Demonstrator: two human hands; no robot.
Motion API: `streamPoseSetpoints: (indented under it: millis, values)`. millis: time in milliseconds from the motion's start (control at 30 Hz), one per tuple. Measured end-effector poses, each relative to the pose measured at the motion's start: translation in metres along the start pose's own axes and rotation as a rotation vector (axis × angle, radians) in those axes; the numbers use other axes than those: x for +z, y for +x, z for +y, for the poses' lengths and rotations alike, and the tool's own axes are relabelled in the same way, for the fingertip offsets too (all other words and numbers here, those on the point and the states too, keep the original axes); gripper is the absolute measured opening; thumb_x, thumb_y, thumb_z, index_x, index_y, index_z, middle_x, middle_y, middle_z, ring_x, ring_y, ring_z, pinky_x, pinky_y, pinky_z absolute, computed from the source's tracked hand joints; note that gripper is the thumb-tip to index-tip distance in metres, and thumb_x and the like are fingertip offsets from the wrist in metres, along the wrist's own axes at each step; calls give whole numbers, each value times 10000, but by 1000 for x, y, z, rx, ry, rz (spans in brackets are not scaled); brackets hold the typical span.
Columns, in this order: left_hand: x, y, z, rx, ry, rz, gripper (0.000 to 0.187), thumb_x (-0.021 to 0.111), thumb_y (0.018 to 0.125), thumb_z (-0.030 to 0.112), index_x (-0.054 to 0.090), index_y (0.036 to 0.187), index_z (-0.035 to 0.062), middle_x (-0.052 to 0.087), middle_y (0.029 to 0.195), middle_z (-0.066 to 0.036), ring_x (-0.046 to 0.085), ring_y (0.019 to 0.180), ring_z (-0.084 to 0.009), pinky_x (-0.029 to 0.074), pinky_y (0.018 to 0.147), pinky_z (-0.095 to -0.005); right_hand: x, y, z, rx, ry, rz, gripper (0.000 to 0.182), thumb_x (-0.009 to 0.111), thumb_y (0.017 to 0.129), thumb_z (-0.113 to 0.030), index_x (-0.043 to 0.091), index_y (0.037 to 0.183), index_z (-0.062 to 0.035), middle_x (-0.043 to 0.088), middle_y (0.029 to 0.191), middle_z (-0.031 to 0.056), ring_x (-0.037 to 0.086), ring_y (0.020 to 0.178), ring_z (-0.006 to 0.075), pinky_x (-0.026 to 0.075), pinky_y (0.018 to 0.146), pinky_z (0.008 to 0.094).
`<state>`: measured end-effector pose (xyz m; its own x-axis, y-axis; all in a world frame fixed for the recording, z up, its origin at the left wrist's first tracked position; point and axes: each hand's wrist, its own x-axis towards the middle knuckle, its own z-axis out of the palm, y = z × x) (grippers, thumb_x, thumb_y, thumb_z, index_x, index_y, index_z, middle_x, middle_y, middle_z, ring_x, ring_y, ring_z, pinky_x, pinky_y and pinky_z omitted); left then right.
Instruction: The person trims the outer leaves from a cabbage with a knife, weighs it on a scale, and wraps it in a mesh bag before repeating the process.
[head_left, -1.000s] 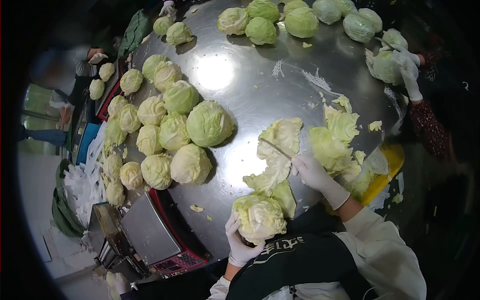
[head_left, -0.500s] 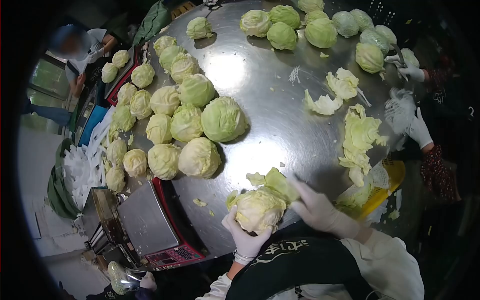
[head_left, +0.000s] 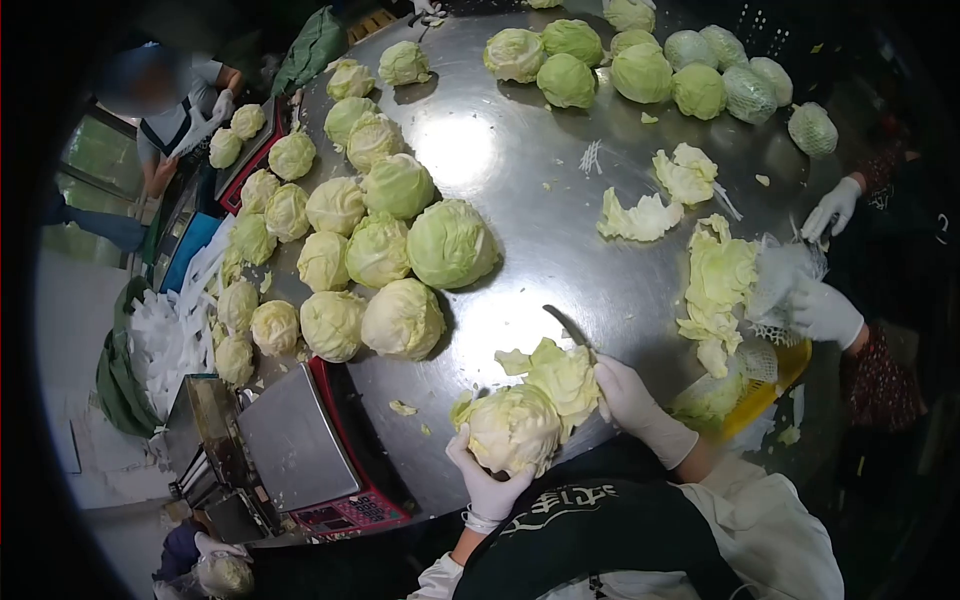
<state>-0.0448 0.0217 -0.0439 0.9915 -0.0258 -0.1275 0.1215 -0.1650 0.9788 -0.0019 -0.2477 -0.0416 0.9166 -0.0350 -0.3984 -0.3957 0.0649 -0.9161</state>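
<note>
My gloved left hand (head_left: 490, 490) is wrapped round the near side of a pale cabbage (head_left: 512, 430) at the table's front edge. Loosened outer leaves (head_left: 562, 378) stick out from the cabbage's far right side, against my right hand. In a white glove too, my right hand (head_left: 640, 408) grips a knife (head_left: 568, 325), whose dark curved blade points away from me and to the left above the leaves. The knife's handle is hidden in my fist. Small leaf scraps (head_left: 403, 408) lie left of the cabbage.
Many cabbages (head_left: 378, 250) crowd the table's left side. A red-edged scale (head_left: 300, 440) stands front left. Trimmed leaves (head_left: 718, 280) lie to the right by a yellow basket (head_left: 795, 368). A co-worker's gloved hands (head_left: 828, 312) handle white foam netting there. Netted cabbages (head_left: 750, 95) sit far right.
My right hand's blurred motion has settled, and the knife blade now shows. The leaves are bent further out to the right. The co-worker has let go of a netted cabbage at far right.
</note>
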Motion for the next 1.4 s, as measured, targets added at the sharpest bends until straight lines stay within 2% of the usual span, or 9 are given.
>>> streamPoseSetpoints:
  millis: [233, 300, 533, 667, 733, 833, 1000, 1100, 1400]
  values:
    - [-58, -25, 16, -233, -338, -165, 1063, 874, 719, 152, 175, 1519, 90, 346, 1487, -157, 417, 1392, -291, 376, 1157, -439, -38, 17, 21, 118, 131, 173, 451, 580, 1036, -306, 549, 1386, -23, 630, 830, 53, 524, 522, 106, 461, 497, 256]
    - [-55, -28, 16, -335, -296, -13, 1007, 903, 716, 165, 251, 1478, 71, 423, 1411, -145, 470, 1326, -259, 407, 1126, -419, -34, 21, 12, -493, -607, 589, 612, 689, 959, -284, 463, 1470, -34, 642, 1041, 128, 602, 624, 188, 527, 584, 294]
    - [-24, -12, 31, -84, -208, -104, 1073, 956, 655, 206, 281, 1473, 41, 420, 1408, -160, 469, 1319, -272, 381, 1143, -427, 14, -6, -58, -284, -393, -247, 823, 828, 839, -317, 429, 1497, -27, 594, 1331, 148, 635, 1029, 211, 505, 948, 359]
    - [-27, 6, 30, 16, -162, -227, 1247, 976, 610, 315, 206, 1546, 22, 375, 1476, -176, 431, 1370, -290, 347, 1166, -438, 28, 1, -37, -390, -339, -339, 682, 827, 850, -228, 515, 1410, 6, 641, 1172, 110, 632, 1026, 190, 515, 905, 310]
    - [-29, 20, 32, -82, -400, -338, 1412, 965, 583, 438, 81, 1595, 6, 326, 1563, -189, 414, 1415, -320, 339, 1184, -454, 24, 7, -50, 100, -112, -564, 658, 832, 842, -246, 543, 1372, 15, 688, 1029, 69, 634, 780, 140, 531, 717, 288]
    - [-30, 26, 48, -346, -767, -435, 1432, 911, 589, 580, 88, 1604, -6, 321, 1601, -199, 417, 1434, -344, 358, 1188, -479, 7, 25, -63, 233, -483, -526, 706, 818, 840, -318, 542, 1408, -2, 689, 1190, 137, 638, 1083, 180, 503, 929, 322]
    - [-47, 19, -1, -619, -1170, -404, 1342, 773, 604, 789, 279, 1567, -4, 400, 1566, -199, 449, 1414, -349, 385, 1185, -487, -17, 30, -52, -309, -679, 69, 580, 786, 871, -248, 575, 1346, 9, 657, 984, 48, 600, 869, 127, 513, 799, 300]
    - [-46, 24, -7, -700, -909, -352, 925, 526, 935, 623, 238, 1582, 28, 340, 1572, -267, 479, 1369, -400, 451, 1117, -493, 1, 8, -76, -443, -404, -149, 535, 748, 916, -197, 547, 1358, 30, 630, 944, 26, 579, 808, 119, 521, 783, 297]
    - [-21, 51, 76, -439, -919, -447, 1577, 898, 471, 705, 7, 1643, 140, 244, 1647, -184, 397, 1446, -384, 366, 1192, -519, 48, -20, -90, -105, 26, -440, 319, 715, 977, -267, 608, 1152, -24, 566, 740, -35, 499, 586, 34, 414, 511, 210]
